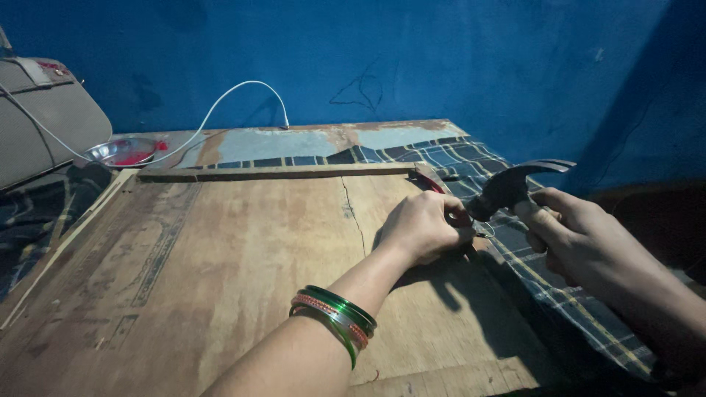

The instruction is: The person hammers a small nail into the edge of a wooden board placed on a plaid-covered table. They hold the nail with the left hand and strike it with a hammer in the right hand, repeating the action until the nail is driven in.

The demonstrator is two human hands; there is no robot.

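Dim indoor shot, one light from upper left/front: the wooden board (220, 257) is lit warm in the middle and falls off to near black at the right edge and lower right corner, and the blue wall (441, 59) shows a soft gradient, darker toward the right. The left hand (423, 228) and forearm throw a hard dark shadow down-right onto the board; small glare on the steel bowl (121, 151) and the green bangles (338, 312). Focus acceptable in the centre, slight softness and noise in the dark zones, the hammer head (511, 187) barely separated from the background, mild wide-angle stretch at the edges.
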